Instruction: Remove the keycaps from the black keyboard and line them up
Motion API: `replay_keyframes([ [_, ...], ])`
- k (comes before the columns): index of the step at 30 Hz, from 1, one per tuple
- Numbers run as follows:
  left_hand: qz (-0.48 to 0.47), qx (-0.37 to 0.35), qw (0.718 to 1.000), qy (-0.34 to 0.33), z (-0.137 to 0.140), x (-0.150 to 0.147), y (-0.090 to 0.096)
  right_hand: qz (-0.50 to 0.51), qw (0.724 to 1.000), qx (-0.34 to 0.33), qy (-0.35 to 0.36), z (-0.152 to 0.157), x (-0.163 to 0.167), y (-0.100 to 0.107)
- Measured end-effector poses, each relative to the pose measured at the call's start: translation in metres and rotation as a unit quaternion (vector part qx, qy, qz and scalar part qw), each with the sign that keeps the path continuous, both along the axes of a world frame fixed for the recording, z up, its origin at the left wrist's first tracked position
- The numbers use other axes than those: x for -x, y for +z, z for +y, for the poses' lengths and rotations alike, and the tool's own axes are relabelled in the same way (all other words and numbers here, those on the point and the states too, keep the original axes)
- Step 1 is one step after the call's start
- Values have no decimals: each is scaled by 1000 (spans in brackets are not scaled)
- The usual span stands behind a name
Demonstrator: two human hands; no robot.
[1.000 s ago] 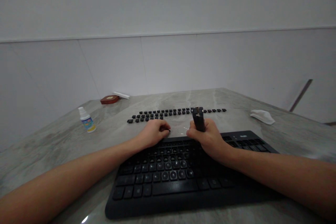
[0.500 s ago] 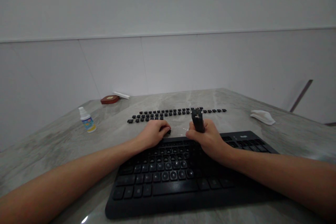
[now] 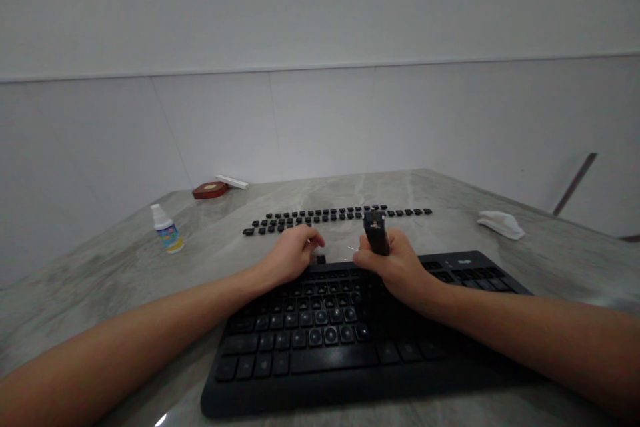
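Keyboard [image 3: 330,335], black and wide, lies flat on the grey marbled bench [image 3: 210,247], its right part partly hidden under the right forearm [image 3: 520,330]. Many letter positions show bare sockets [image 3: 321,288], while the space bar [image 3: 333,358] is in place. Beyond the far edge, loose keycaps [image 3: 325,218] stand in lines roughly parallel to it, an arrangement that seems meant to keep their order readable. One single keycap [image 3: 321,259] sits apart from those lines, just past the keyboard's far edge.

Beside it is the left hand [image 3: 295,250], thumb and forefinger parted with nothing visible between them; whether a finger touches that cap I cannot tell. The right hand [image 3: 395,263] is wrapped around a black tool [image 3: 377,237], which stands nearly upright in the fist, probably for a firm hold. Thin wires [image 3: 353,249] show by the thumb; whether they belong to the tool is too small to tell.

Between keyboard and keycap lines runs a narrow strip of bench, so sideways movement there looks safer than reaching forward. Wider room opens left, toward the spray bottle [image 3: 167,230], and right, toward the white cloth [image 3: 501,224]. A red-brown box [image 3: 210,191] lies well apart, near the back edge
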State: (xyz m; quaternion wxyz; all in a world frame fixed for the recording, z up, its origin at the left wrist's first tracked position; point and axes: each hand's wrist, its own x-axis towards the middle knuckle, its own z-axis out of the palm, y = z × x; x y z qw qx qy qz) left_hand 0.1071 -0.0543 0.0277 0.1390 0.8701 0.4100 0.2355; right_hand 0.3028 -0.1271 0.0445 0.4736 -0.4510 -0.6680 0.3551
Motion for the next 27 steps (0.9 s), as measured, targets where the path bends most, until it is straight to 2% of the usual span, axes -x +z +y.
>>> replay_keyframes([
  [7, -10, 25, 998, -52, -1, 0, 1, 0, 1000, 8, -8, -1, 0, 0],
  [18, -20, 67, 994, -82, 6, 4, -3, -10, 1000, -5, 0, 0, -2, -1],
  [24, -4, 137, 971, -197, 11, 13, 12, -18, 1000, -12, 0, -2, -1, 1],
  [27, 12, 104, 968, -226, 15, 16, 12, -16, 1000, -12, 0, -2, -2, 0],
])
